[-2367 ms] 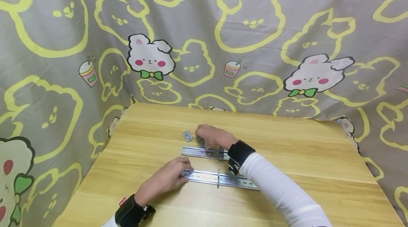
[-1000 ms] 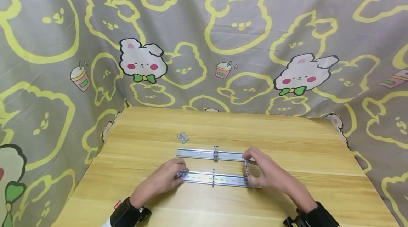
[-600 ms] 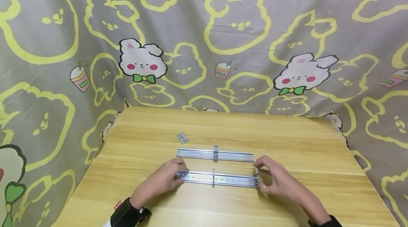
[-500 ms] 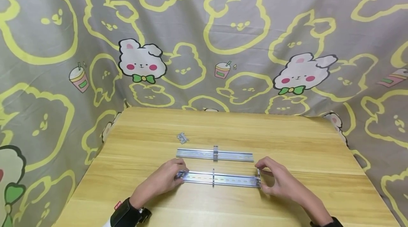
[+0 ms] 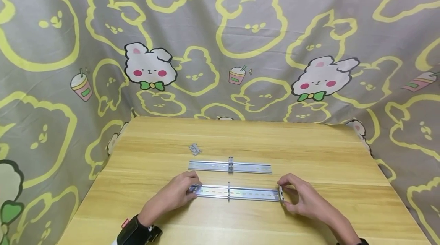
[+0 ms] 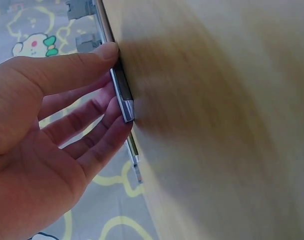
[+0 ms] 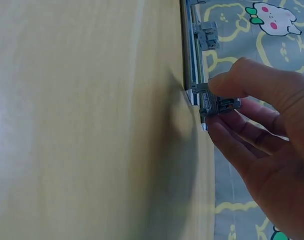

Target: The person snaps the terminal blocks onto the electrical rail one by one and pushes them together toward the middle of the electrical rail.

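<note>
Nearest me on the wooden table lies a slotted metal DIN rail. My left hand grips its left end between thumb and fingers; the left wrist view shows the rail end in that grasp. At the right end, my right hand pinches a small grey DIN rail terminal block, which stands upright and touches the rail end. Whether the block is seated on the rail I cannot tell. Another thin grey block stands across the middle of this rail.
Behind it lies a second, parallel DIN rail with grey blocks standing together near its middle. A loose grey block lies flat further back on the table. A patterned grey curtain surrounds the table's back and sides.
My right hand came from the back of the table with a block to the near rail's right part, then slid right to its end. The left hand kept its grip on the left end.
</note>
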